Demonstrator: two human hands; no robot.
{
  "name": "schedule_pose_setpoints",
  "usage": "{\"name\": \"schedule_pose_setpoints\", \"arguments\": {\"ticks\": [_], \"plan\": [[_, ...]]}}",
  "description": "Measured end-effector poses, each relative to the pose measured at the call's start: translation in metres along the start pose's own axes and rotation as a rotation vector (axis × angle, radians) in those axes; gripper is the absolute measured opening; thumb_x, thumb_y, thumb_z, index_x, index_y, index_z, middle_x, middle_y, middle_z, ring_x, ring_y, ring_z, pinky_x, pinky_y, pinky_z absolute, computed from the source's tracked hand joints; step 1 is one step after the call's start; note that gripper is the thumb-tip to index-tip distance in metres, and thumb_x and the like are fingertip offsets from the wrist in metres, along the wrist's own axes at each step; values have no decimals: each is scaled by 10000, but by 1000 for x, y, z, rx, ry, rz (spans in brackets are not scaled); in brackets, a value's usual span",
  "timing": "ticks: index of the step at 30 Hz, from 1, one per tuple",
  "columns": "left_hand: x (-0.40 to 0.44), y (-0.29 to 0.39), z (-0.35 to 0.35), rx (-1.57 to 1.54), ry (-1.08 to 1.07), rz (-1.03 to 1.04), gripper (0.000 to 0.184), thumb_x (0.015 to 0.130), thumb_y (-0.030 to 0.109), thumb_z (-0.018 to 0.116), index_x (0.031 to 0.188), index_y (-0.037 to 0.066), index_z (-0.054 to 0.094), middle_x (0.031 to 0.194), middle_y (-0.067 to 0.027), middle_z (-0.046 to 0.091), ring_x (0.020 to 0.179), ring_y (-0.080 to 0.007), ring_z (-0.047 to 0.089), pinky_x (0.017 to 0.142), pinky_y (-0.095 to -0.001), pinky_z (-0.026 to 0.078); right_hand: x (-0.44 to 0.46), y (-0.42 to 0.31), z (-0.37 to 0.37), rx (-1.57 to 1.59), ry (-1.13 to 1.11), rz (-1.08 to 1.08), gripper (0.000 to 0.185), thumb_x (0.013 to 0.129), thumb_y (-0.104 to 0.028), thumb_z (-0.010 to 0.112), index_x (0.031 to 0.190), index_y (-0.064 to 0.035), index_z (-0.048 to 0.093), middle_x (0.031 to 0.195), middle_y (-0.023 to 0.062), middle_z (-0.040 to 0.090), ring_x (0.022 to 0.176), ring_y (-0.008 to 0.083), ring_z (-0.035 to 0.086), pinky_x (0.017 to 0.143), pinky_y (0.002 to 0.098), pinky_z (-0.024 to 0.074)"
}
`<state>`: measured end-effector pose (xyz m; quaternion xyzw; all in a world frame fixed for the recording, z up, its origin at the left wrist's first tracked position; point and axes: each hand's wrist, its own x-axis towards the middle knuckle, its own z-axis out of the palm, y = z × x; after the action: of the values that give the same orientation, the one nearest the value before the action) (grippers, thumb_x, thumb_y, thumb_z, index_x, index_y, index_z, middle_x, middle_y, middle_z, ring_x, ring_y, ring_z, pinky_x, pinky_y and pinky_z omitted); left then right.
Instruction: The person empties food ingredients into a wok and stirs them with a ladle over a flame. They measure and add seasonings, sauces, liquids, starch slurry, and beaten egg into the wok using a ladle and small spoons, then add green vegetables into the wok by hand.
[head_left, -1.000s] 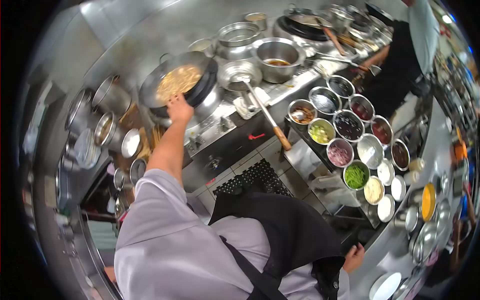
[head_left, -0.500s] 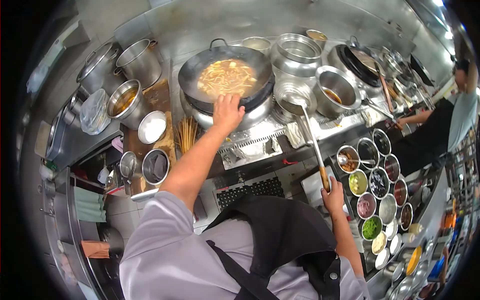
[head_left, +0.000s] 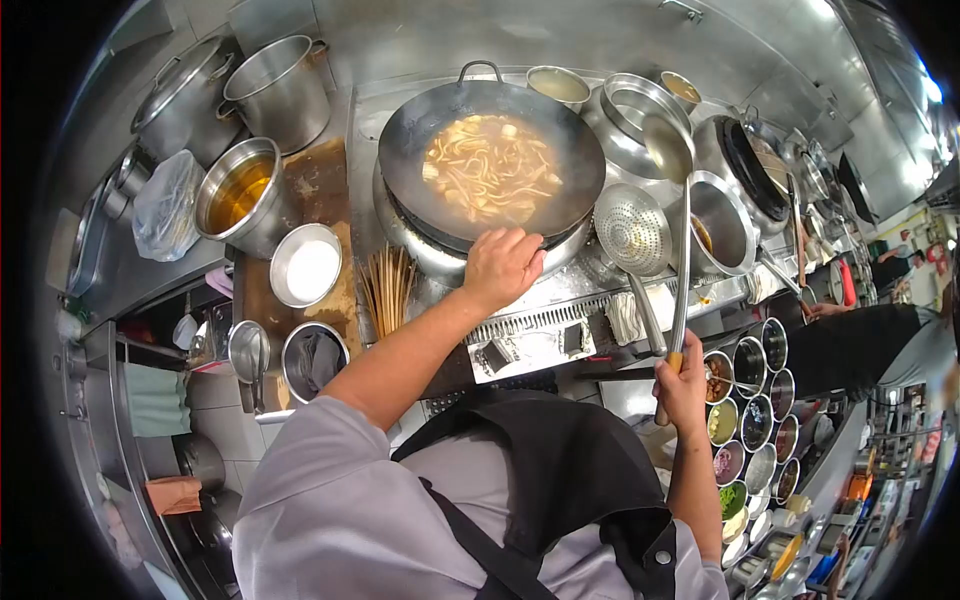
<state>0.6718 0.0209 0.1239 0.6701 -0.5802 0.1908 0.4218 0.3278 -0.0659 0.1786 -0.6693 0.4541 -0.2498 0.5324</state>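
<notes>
A black wok sits on the burner, with noodles in brown broth inside it. Curled over the wok's near edge is my left hand; the exact spot it grips is hidden under the fingers. My right hand is closed around the wooden end of a long-handled ladle. The ladle's bowl is up over the cooktop, between a lidless steel pot and another pot. Just left of the ladle's shaft lies a perforated skimmer, its handle pointing toward me.
Thin sticks stand left of the burner, beside a white bowl and a pot of amber liquid. Ingredient tins line the counter at right. Another person's dark-clothed body is beyond them.
The ladle has risen away from the skimmer, which now shows fully. My left hand has stayed at the wok's near edge. The whole view has shifted.
</notes>
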Motion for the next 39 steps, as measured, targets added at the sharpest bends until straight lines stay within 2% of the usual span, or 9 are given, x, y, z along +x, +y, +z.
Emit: {"name": "schedule_pose_setpoints", "arguments": {"ticks": [4,8,13,16,19,22,26,31,39], "plan": [[-2,-3,1,-42,-4,20,224,823,192,744,1012,82,697,792,-65,574,730,-278,582,665,-417,460,23,-60,15,191,-209,76,634,894,24,623,1479,-68,396,790,38,589,543,102,538,485,247,460],[-3,0,3,-30,6,20,200,815,200,736,980,100,687,760,-42,532,702,-246,569,646,-395,441,49,-98,51,64,-331,164,631,898,-13,642,1479,-53,400,770,39,586,546,109,542,478,249,442],[-2,1,1,-49,-7,6,205,804,203,741,974,104,685,756,-38,524,704,-236,568,642,-393,435,77,-83,104,-25,-397,138,622,901,-25,647,1471,-41,400,758,41,583,542,117,538,490,264,446],[-3,-1,2,-74,0,8,228,788,182,748,989,92,688,757,-43,530,691,-246,555,633,-394,427,69,-89,97,144,-531,296,623,892,-1,655,1471,-77,437,749,41,577,526,118,532,460,255,429],[-3,-1,3,-105,13,9,253,776,159,755,1006,77,692,755,-49,535,674,-257,541,621,-396,419,64,-96,47,156,-543,415,616,887,-3,650,1466,-100,465,756,31,587,552,108,537,473,247,436],[-4,-1,4,-118,22,7,252,773,153,757,1003,75,692,749,-49,531,671,-255,542,619,-395,419,61,-89,18,95,-462,379,593,891,-6,650,1453,-109,492,756,34,585,561,105,542,466,253,440],[-3,-10,3,-117,65,14,246,770,141,762,995,72,694,742,-50,530,665,-255,543,619,-394,419,98,-96,67,-111,-378,206,590,903,-35,660,1460,-100,477,747,31,580,552,105,539,471,257,447],[-5,-7,-2,-115,23,-10,245,770,135,762,997,68,697,746,-51,535,663,-257,542,619,-396,420,102,-80,120,90,-564,266,583,906,-19,652,1457,-80,474,764,35,582,563,109,542,476,261,447],[5,3,5,-155,32,45,236,772,124,749,994,62,701,736,-48,525,655,-251,533,611,-395,414,83,-84,30,71,-436,341,618,893,8,640,1479,-89,470,796,28,587,612,100,566,477,251,478]]}}
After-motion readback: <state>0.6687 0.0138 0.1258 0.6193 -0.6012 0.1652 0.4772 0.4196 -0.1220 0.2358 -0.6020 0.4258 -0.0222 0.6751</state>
